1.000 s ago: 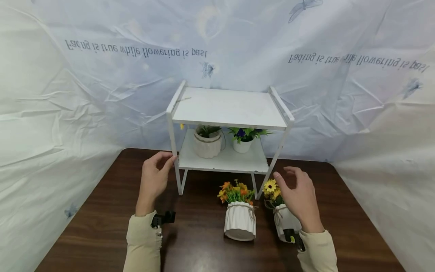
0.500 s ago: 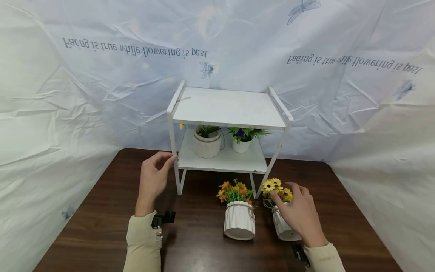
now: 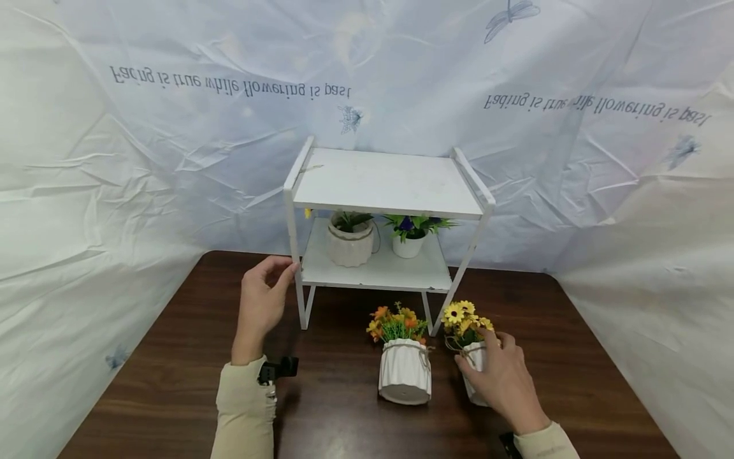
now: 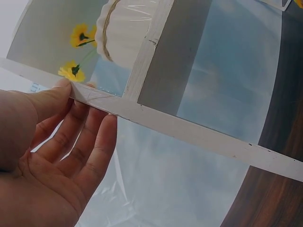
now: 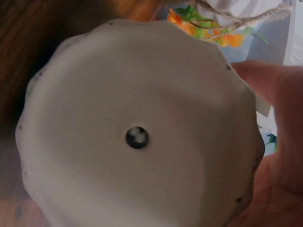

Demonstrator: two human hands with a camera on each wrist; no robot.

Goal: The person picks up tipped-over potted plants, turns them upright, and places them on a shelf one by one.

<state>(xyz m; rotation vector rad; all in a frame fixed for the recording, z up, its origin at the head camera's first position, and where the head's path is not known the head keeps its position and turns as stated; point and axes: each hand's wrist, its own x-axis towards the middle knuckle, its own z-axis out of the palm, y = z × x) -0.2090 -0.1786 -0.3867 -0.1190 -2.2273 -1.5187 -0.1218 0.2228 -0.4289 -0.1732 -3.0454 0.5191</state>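
My right hand (image 3: 497, 376) grips a small white pot of yellow flowers (image 3: 466, 317) on the dark table, just right of the shelf's front right leg. In the right wrist view the pot's pale underside (image 5: 118, 179) with its drain hole fills the frame, and my right hand (image 5: 277, 142) wraps its side. My left hand (image 3: 281, 275) rests with straight fingers against the front left post of the white two-tier shelf (image 3: 390, 182). In the left wrist view, thumb and fingertips of that hand (image 4: 71, 137) touch the white post (image 4: 189, 132).
A ribbed white pot of orange flowers (image 3: 404, 376) stands on the wooden table (image 3: 172, 382) just left of my right hand. Two potted plants, a ribbed pot (image 3: 350, 245) and a small white pot (image 3: 410, 242), stand on the shelf's lower tier. Crinkled printed sheeting surrounds the table.
My right hand came down from above the yellow flowers and closed around their pot. My left hand stayed on the shelf post.
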